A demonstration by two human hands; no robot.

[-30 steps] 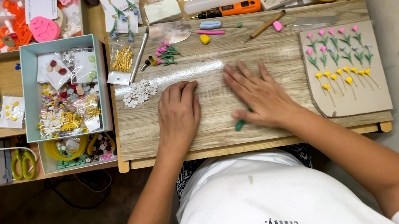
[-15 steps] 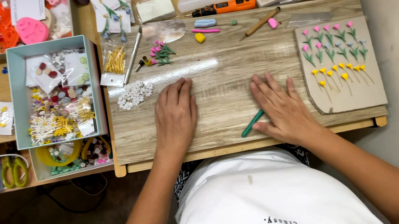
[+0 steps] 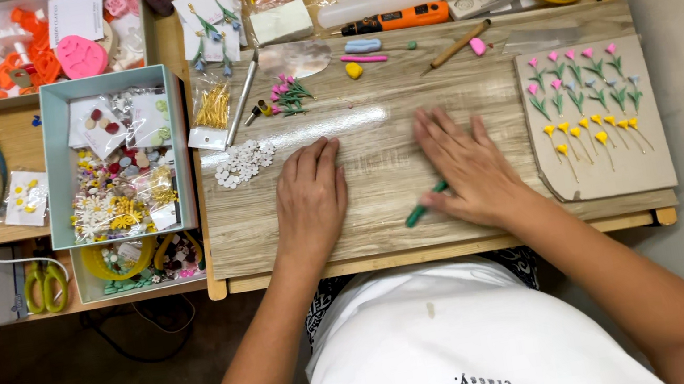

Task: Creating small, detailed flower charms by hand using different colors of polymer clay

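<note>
Hands lie flat, palms down, at mid-frame on the wooden board (image 3: 418, 217). The left hand (image 3: 311, 196) is released, fingers together, holding nothing. The right hand (image 3: 467, 171) presses on a thin green clay roll (image 3: 419, 210), which pokes out lower left from under the palm. At left, a pale blue box (image 3: 181, 153) holds small flower pieces and packets.

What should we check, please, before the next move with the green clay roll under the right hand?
1. Right hand flat on green clay roll: ok.
2. Roll lying fully on the wooden board, not off its edge: ok.
3. Left hand flat on board, apart from the roll: ok.
4. White flower pieces apart from the left hand: ok.
5. Card of clay tulips untouched by either hand: ok.
6. Roll's evenness: cannot tell, mostly hidden.
</note>
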